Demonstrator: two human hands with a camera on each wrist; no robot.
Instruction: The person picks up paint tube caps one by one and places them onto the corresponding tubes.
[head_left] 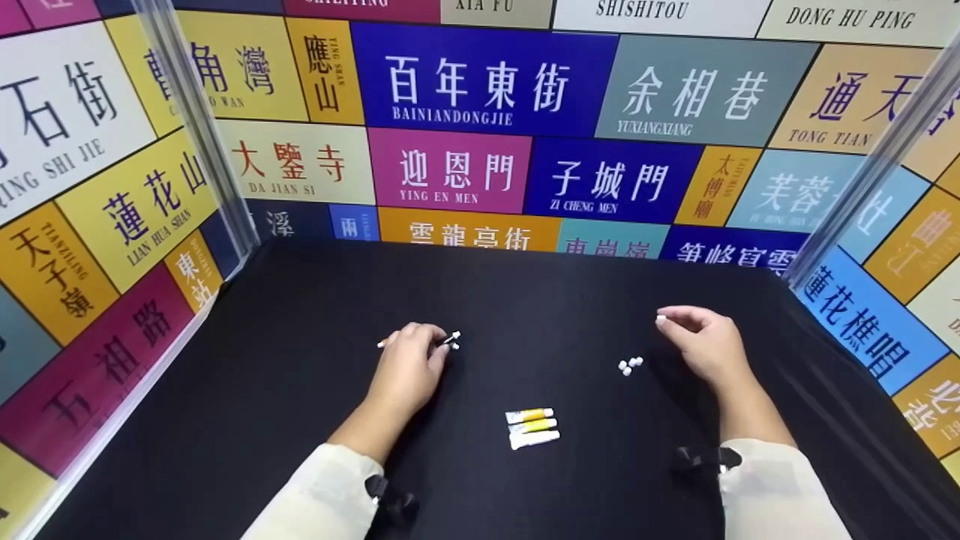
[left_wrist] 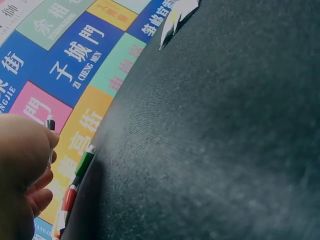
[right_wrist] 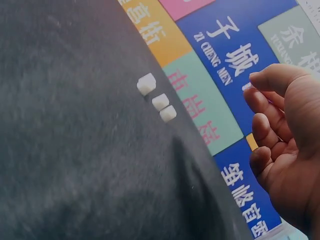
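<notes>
My left hand (head_left: 411,364) pinches a slim pen (left_wrist: 50,123) with a black end and a white tip; the palm hides most of it. Lying on the cloth just beyond that hand are a green marker-like pen (left_wrist: 85,161) and a red one (left_wrist: 69,198). My right hand (head_left: 709,341) is held above the cloth at the right, a tiny white cube (head_left: 661,320) pinched between thumb and forefinger. Several more white cubes (head_left: 631,365) sit in a cluster to the left of this hand. Between the hands, nearer the front, lie three yellow-and-white tubes (head_left: 534,426) side by side.
Black cloth (head_left: 480,300) covers the table. Panels with coloured sign prints (head_left: 480,82) enclose it at the back and both sides, with clear upright posts (head_left: 225,150) at the corners. Both wrists carry black straps (head_left: 390,499).
</notes>
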